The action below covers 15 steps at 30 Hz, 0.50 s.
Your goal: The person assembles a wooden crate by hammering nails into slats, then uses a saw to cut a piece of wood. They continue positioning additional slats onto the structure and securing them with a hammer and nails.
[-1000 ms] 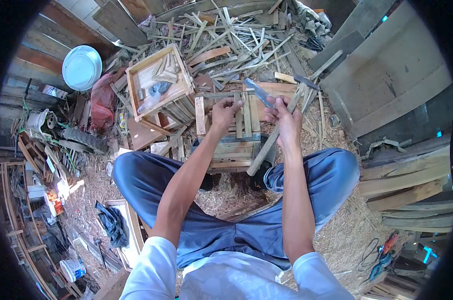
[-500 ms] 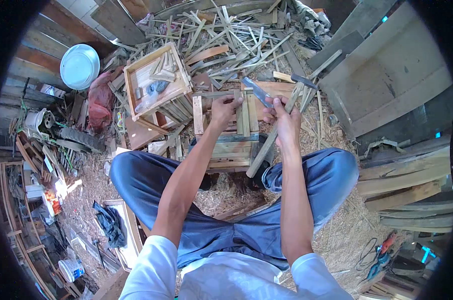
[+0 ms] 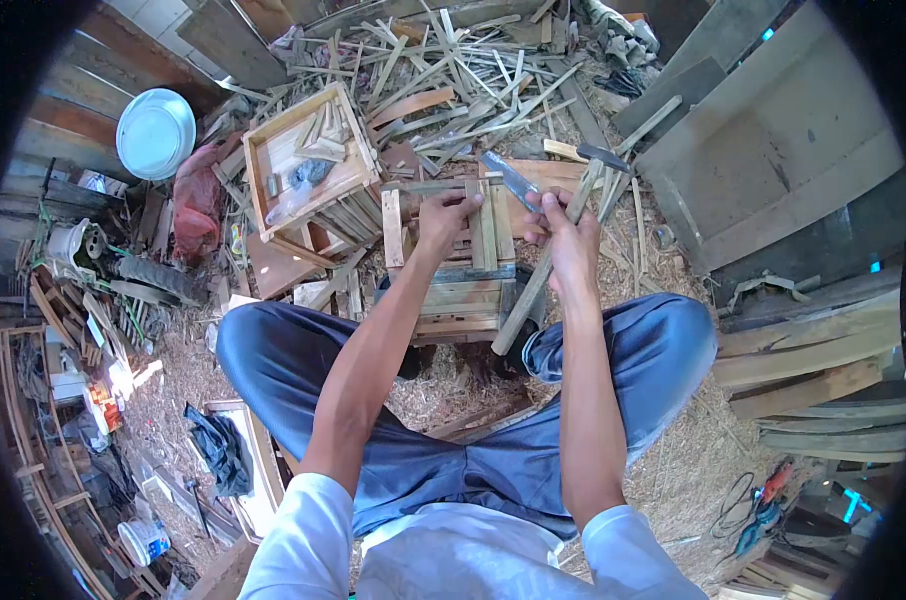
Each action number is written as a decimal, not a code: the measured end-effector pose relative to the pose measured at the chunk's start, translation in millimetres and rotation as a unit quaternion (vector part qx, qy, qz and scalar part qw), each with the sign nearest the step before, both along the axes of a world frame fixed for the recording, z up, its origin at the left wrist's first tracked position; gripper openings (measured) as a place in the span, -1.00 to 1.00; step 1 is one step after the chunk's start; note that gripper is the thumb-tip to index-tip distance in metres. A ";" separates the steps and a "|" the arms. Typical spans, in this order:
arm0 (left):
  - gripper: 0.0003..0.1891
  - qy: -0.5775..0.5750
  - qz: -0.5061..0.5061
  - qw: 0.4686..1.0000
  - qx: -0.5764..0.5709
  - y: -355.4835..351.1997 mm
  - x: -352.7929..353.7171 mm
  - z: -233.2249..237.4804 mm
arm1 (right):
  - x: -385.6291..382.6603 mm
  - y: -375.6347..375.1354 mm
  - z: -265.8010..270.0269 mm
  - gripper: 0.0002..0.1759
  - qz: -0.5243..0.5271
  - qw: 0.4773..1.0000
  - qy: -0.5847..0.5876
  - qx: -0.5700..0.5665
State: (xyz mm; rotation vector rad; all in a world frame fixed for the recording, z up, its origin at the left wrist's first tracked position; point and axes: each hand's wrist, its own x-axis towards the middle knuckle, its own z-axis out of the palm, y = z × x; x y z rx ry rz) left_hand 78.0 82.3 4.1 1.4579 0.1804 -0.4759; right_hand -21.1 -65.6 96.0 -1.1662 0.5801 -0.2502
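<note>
A hammer (image 3: 526, 305) with a long wooden handle slants through my right hand (image 3: 570, 238), its dark head (image 3: 603, 157) up and away from me. My right fingers are closed round the handle. At their tips is a flat, shiny, blade-like strip (image 3: 510, 180), pointing up and left. My left hand (image 3: 441, 225) has its fingers bent together at the edge of an upright wooden slat (image 3: 487, 235). This slat lies across a small wooden work block (image 3: 460, 300) between my knees. A short light wood piece (image 3: 393, 228) stands at the block's left side.
Left of the block stands a wooden crate (image 3: 363, 165) with offcuts and a plastic bag inside. Behind lies a heap of thin wood strips (image 3: 453, 85). Large panels (image 3: 773, 150) lean at the right, above stacked boards (image 3: 813, 360). A pale basin (image 3: 156, 134) is at upper left.
Both hands stay almost where they were, with the hammer still in the right. The view has shifted very slightly.
</note>
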 end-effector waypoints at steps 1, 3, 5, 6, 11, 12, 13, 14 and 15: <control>-0.69 0.002 0.005 1.000 0.014 -0.6 -1.5 2.6 | 0.0 0.6 0.5 -0.76 0.000 1.000 0.000 0.000; -0.69 0.006 0.003 1.000 0.023 -0.8 -3.0 6.1 | -0.3 2.1 1.5 -0.76 -0.003 1.000 0.004 -0.001; -0.69 0.008 0.003 0.999 0.032 -0.6 -3.8 8.1 | -0.5 2.3 -2.6 -0.76 0.001 1.000 0.003 -0.002; -0.69 0.004 0.004 1.000 0.023 -0.4 -3.4 5.8 | -0.2 2.8 -2.8 -0.76 0.003 1.000 0.001 -0.003; -0.66 0.009 -0.002 0.999 0.035 0.9 1.6 -3.8 | -1.2 5.3 -2.1 -0.75 0.013 1.000 0.014 -0.009; -0.65 0.005 -0.013 0.999 0.032 2.2 3.7 -7.6 | -1.3 5.7 -1.9 -0.74 0.018 1.000 0.017 -0.010; -0.64 0.000 -0.024 0.999 0.028 3.2 4.9 -11.6 | -1.1 6.0 -2.4 -0.74 0.019 1.000 0.018 -0.011; -0.64 0.000 -0.023 0.999 0.027 3.4 4.7 -15.8 | -0.8 6.4 -3.8 -0.77 0.015 1.000 0.013 -0.011; -0.63 -0.008 -0.024 0.999 0.027 3.3 3.2 -15.9 | -0.1 7.1 -5.2 -0.79 0.012 1.000 0.008 -0.010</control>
